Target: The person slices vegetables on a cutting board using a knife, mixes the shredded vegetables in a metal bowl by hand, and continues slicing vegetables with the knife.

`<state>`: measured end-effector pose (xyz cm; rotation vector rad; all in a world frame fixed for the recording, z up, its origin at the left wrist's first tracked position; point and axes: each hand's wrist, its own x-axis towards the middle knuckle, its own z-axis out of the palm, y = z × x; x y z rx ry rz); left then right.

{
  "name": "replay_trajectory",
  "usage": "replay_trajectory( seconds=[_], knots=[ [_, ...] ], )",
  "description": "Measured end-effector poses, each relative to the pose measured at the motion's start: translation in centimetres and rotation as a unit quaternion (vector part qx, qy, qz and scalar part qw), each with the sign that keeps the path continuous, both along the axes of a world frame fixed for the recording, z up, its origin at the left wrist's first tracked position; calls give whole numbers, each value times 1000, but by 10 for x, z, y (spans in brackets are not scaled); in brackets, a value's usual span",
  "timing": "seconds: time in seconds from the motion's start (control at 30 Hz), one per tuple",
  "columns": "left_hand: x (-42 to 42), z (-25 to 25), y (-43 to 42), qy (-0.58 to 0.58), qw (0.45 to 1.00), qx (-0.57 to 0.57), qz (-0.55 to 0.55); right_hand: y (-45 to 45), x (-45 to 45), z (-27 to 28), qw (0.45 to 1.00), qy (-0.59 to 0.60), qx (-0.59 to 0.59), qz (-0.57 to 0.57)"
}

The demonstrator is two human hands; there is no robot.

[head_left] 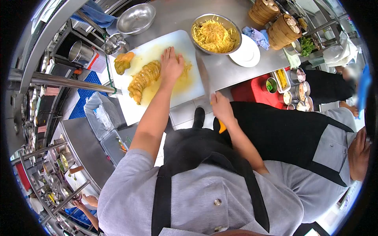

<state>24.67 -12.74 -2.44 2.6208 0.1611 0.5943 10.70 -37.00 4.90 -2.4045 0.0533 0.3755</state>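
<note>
My left hand (171,66) lies on the white cutting board (183,43), fingers stretched out over a wet yellow patch with small shreds. Just left of it, a curved row of yellow-brown vegetable slices (145,80), pickled by the look of them, fans across the board. An uncut green and orange piece (124,63) sits at the board's left edge. In my right hand (223,108) is the orange handle of a kitchen knife (204,74). Its broad blade points away from me, along the board's right edge.
A steel bowl of yellow shreds (215,35) stands beyond the board, beside a white plate (245,52) and a blue cloth (256,37). Bamboo steamers (284,31) are at the far right. A co-worker in a black apron (275,129) stands close on my right.
</note>
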Motion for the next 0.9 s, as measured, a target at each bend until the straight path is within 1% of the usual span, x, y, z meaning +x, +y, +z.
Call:
replay_trajectory(
  seconds=[0.03,0.1,0.2,0.23,0.3,0.37,0.47,0.53,0.57,0.63,0.67,0.73,0.77,0.83,0.9],
  knots=[
    [0,-1,-7,-3,1000,-1,0,-2,-9,-5,999,45,11,-13],
    [-6,-1,-25,-2,998,-61,-1,2,-20,-24,996,62,58,-41],
    [-17,9,-42,-12,997,-83,4,17,-14,-20,993,75,78,-41],
    [-20,12,-43,-17,996,-82,3,23,-11,-19,993,70,90,-40],
    [-19,18,-45,-10,989,-144,14,30,-4,-40,995,19,95,-16],
    [-18,17,-46,-19,990,-139,13,43,2,-49,996,-10,89,12],
    [-18,13,-42,-29,991,-131,8,65,6,-34,995,-27,89,33],
    [-15,8,-38,-34,982,-186,29,72,6,4,986,98,130,19],
    [-16,7,-35,-40,981,-186,26,70,8,8,987,91,130,17],
    [-18,13,-32,-39,967,-244,62,64,10,17,983,95,144,66],
    [-18,15,-32,-46,967,-244,57,62,10,22,984,87,144,64],
    [-11,35,-34,-104,954,-267,86,58,15,43,983,83,144,82],
    [-1,46,-39,-111,954,-267,78,54,19,53,984,74,145,78],
    [13,101,-60,-174,921,-348,13,42,24,73,988,-3,144,49],
    [41,138,-83,-177,930,-323,-5,25,36,101,989,-23,146,27]
  ],
)
